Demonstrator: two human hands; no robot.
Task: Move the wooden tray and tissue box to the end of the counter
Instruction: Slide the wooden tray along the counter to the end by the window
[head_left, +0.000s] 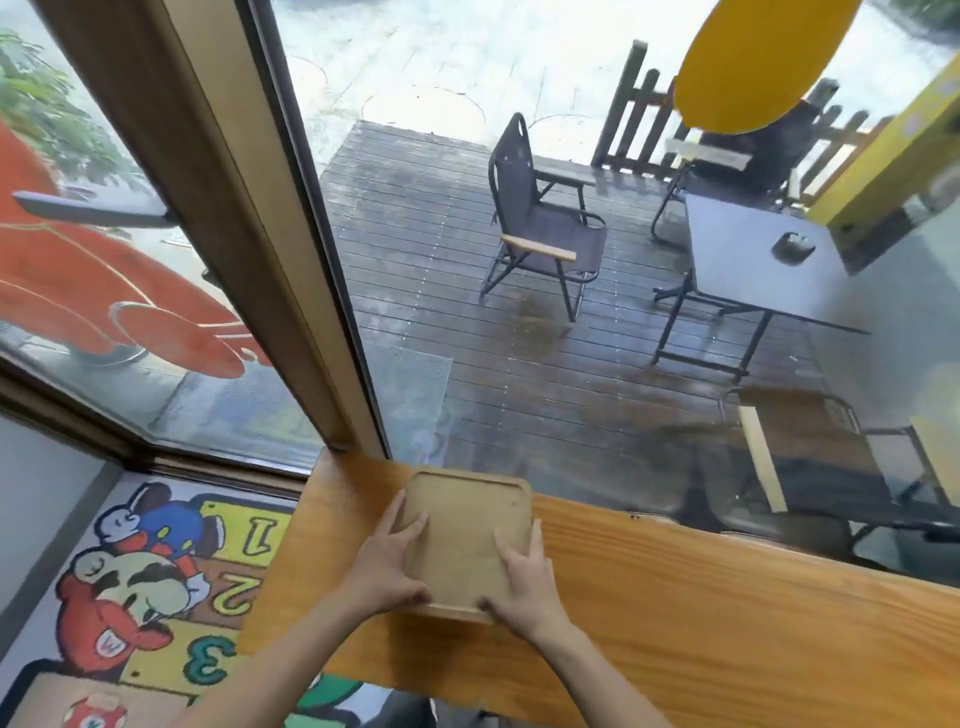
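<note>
One wooden tray (465, 540) lies flat on the bench (675, 613), close to the bench's left end and just short of the window glass. It is a near-square with rounded corners and a raised rim, its slightly longer axis running from the near edge of the bench toward the far edge, tilted a little to the right as it goes away. Its hollow side faces up and nothing lies in it.

Two bare hands hold it, one at each near corner. The left hand (387, 564) grips the near-left corner: thumb hooked over the near rim, fingers (410, 527) spread flat across the tray's surface and along its left side. The right hand (524, 579) does the same at the near-right corner, thumb at the near rim, fingers splayed on the surface with one lying along the right rim. Both are closed onto the tray, pressing it rather than lifting it, as far as can be told; the near edge sits close to the bench's front edge.

On the floor to the left lies one cartoon rug (156, 571) with numbers on it. Through the glass is a wet deck (467, 364) with one dark table (753, 270) and three folding chairs, the clearest one (540, 228) standing left of the table.
</note>
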